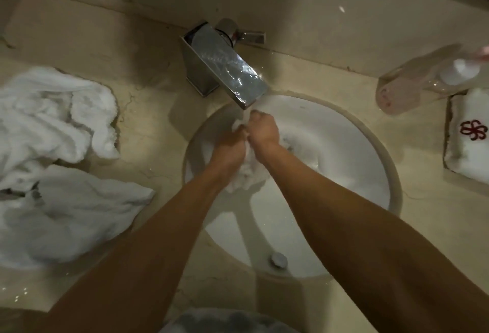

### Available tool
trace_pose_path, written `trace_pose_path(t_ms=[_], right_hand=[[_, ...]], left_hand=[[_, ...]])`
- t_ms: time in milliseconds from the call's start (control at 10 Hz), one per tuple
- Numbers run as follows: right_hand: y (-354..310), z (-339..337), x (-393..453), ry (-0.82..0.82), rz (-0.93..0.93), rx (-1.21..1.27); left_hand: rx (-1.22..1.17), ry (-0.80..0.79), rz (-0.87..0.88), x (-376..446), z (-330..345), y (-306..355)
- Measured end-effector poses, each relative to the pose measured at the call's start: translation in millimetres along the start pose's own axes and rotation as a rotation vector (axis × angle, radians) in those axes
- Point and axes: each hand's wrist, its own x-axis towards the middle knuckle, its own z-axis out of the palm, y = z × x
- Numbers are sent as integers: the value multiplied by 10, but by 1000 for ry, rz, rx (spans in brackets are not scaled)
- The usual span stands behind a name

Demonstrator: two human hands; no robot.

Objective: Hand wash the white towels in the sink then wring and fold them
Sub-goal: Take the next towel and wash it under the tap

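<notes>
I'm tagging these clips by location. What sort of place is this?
Probably a hotel bathroom: a round white sink set in a marble counter, a chrome faucet running, and a folded towel with a red emblem beside it.

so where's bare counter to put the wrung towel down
Bare counter lies between the crumpled towels and the sink rim, and along the front edge right of the sink. The far right is crowded by the bottle and the folded towel. Both hands grip the towel under the faucet.
</notes>
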Motion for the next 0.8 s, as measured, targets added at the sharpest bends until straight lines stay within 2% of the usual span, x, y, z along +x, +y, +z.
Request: trace_pose_path(t_ms=[100, 200, 300, 400, 500, 600, 700, 800], right_hand=[[152, -7, -250, -60, 71, 365], [659, -125, -505, -286, 242, 996], [998, -339, -673, -486, 454, 1368], [1005, -371, -778, -532, 491, 1168], [816, -394, -754, -295, 359, 795], [639, -436, -689, -282, 331, 893], [563, -575, -657, -420, 348, 1284], [548, -824, -677, -561, 375, 1444]], left_hand=[[77, 56, -9, 15, -97, -92], [-51, 95, -49, 21, -246, -123], [-538, -14, -339, -67, -238, -211], [-763, -155, -507, -134, -156, -379], [-550, -181, -440, -138, -103, -459], [-314, 88, -247, -63, -79, -429], [-5, 435, 63, -81, -177, -356], [-70, 449, 155, -257, -227, -261]])
